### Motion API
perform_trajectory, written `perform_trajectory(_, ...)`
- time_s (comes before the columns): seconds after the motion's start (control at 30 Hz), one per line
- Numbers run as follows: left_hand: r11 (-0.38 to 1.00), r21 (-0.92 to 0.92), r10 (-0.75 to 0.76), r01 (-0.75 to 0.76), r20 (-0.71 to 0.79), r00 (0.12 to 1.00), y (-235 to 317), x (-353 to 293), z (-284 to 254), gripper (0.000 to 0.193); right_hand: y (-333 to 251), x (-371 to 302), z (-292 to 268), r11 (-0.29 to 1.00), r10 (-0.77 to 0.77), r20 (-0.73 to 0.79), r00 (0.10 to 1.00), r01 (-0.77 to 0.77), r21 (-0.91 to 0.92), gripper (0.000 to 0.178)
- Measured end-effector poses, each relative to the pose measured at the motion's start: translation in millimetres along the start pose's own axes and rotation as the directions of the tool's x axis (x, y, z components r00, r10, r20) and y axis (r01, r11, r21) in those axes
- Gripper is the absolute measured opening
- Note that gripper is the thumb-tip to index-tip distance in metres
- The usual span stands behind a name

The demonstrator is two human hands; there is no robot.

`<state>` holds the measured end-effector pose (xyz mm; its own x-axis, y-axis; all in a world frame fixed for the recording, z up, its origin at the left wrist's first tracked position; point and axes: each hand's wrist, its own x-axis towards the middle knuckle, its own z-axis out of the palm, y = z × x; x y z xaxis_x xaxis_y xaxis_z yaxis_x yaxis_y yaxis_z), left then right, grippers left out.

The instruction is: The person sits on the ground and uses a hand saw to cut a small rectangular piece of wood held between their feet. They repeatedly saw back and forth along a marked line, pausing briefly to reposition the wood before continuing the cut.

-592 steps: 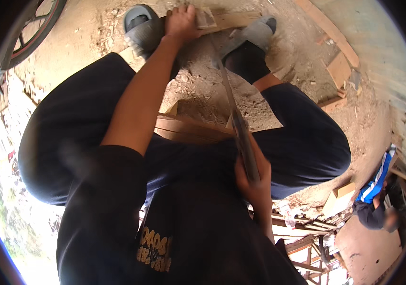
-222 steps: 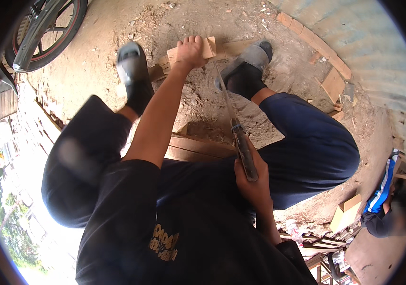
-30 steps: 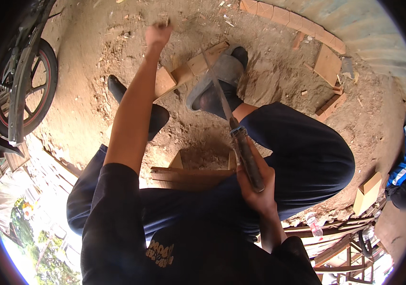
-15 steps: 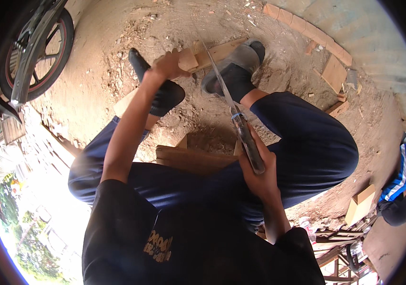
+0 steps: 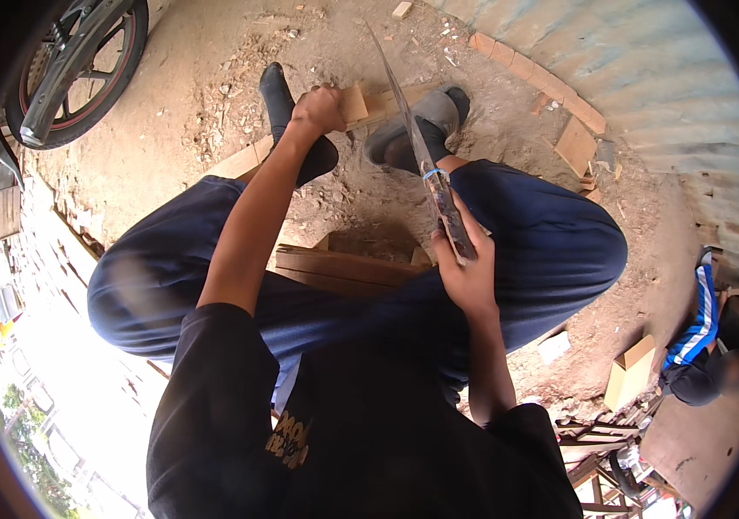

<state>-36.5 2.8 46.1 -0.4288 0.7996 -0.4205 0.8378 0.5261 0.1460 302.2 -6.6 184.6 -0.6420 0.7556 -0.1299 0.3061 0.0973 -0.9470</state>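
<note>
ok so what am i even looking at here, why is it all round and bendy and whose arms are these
The picture comes from a wide fisheye camera worn on a person's head, looking down, so straight edges bend. The arms are that person's own; they sit low on a wooden seat over dusty ground. The left hand presses on a pale wooden block lying by the feet. The right hand grips the handle of a long thin metal blade, raised over the block. A motorbike wheel stands upper left; another person crouches at right.

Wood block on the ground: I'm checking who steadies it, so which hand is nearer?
Left. The left hand grips the wood block; the right hand holds the long knife back near the knee.
</note>
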Motion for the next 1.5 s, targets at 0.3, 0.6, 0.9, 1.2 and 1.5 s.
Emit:
perform_trajectory(0.3,0.999,0.041,0.020,-0.021,0.026,0.999,3,11,3,0.054,10,-3,-3,0.997,-0.016,0.008,1.000,0.017,-0.073,0.054)
perform_trajectory(0.6,0.997,-0.026,0.079,-0.076,0.119,0.990,-5,14,3,0.087,4,-2,1,1.000,-0.007,0.049,0.999,0.006,0.014,0.055)
perform_trajectory(0.9,0.942,-0.285,0.162,-0.179,-0.082,0.983,-39,13,7,0.075,3,0,-1,1.000,-0.002,0.038,0.999,0.002,-0.015,0.056)
perform_trajectory(1.2,0.991,0.004,0.130,-0.132,-0.219,0.967,-21,1,32,0.083,2,6,8,0.992,-0.120,-0.001,0.993,0.120,-0.028,0.057)
perform_trajectory(1.5,0.996,0.067,0.059,-0.057,-0.021,0.998,-18,10,40,0.076,3,-3,7,0.999,-0.031,0.051,0.998,0.032,-0.026,0.057)
